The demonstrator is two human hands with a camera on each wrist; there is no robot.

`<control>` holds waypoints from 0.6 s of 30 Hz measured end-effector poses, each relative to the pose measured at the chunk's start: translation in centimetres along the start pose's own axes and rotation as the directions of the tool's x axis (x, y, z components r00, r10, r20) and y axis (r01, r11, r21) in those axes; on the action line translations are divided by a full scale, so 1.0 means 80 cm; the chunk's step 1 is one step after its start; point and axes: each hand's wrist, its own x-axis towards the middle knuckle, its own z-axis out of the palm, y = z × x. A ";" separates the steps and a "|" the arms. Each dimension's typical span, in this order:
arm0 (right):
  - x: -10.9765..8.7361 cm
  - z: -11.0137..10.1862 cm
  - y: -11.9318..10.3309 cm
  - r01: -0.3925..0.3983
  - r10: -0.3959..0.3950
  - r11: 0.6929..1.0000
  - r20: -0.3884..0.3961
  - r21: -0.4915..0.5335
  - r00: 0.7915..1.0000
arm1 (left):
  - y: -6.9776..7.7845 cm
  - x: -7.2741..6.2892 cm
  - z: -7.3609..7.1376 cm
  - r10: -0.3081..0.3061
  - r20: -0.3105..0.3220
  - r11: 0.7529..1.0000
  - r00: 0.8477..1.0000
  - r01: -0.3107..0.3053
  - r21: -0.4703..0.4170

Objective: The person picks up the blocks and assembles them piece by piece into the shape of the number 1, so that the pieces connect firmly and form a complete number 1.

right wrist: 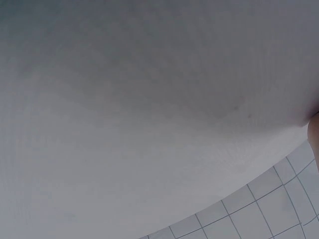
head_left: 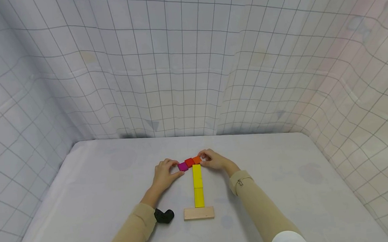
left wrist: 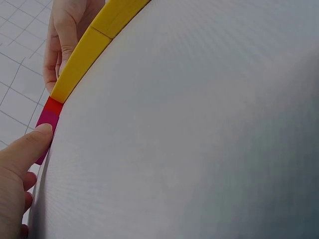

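Note:
A short slanting row of blocks lies on the table in the head view: a purple block (head_left: 182, 167), a red block (head_left: 190, 162) and an orange block (head_left: 196, 160), touching end to end. My left hand (head_left: 164, 175) pinches the purple one at the row's left end; its thumb (left wrist: 37, 139) lies against that block in the left wrist view. At the other end, my right hand (head_left: 215, 160) holds the orange block between thumb and forefinger. Below the row, two yellow blocks (head_left: 197, 177) form a straight line toward me. The right wrist view shows only a sliver of hand (right wrist: 314, 134).
A plain wooden block (head_left: 199, 213) lies crosswise at the near end of the yellow line. The white-covered table (head_left: 278, 190) is enclosed by grid-patterned cloth walls (head_left: 190, 62). A black device (head_left: 164, 216) sits by the left cuff.

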 end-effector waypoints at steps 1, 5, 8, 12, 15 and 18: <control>0.000 0.000 0.000 0.006 -0.006 1.000 0.000 0.000 1.000 | 0.001 0.001 -0.001 -0.015 0.010 1.000 1.000 0.015 0.007; 0.001 0.000 0.001 0.012 -0.012 1.000 0.001 -0.003 1.000 | 0.001 0.002 0.000 -0.052 0.034 0.998 0.998 0.050 0.032; 0.002 0.000 0.001 0.002 -0.002 1.000 0.002 -0.007 1.000 | 0.001 0.002 0.000 -0.060 0.043 0.998 0.997 0.059 0.030; 0.001 -0.001 0.001 -0.004 0.004 1.000 0.004 -0.006 1.000 | 0.000 0.004 -0.004 -0.063 0.073 0.998 0.995 0.063 -0.003; 0.001 -0.003 0.002 -0.007 0.007 1.000 0.013 0.001 1.000 | -0.001 0.005 -0.011 -0.067 0.113 0.997 0.991 0.071 -0.035; 0.000 -0.006 0.004 -0.029 0.029 0.999 0.038 0.013 0.999 | -0.003 0.005 -0.022 -0.073 0.149 0.996 0.986 0.079 -0.034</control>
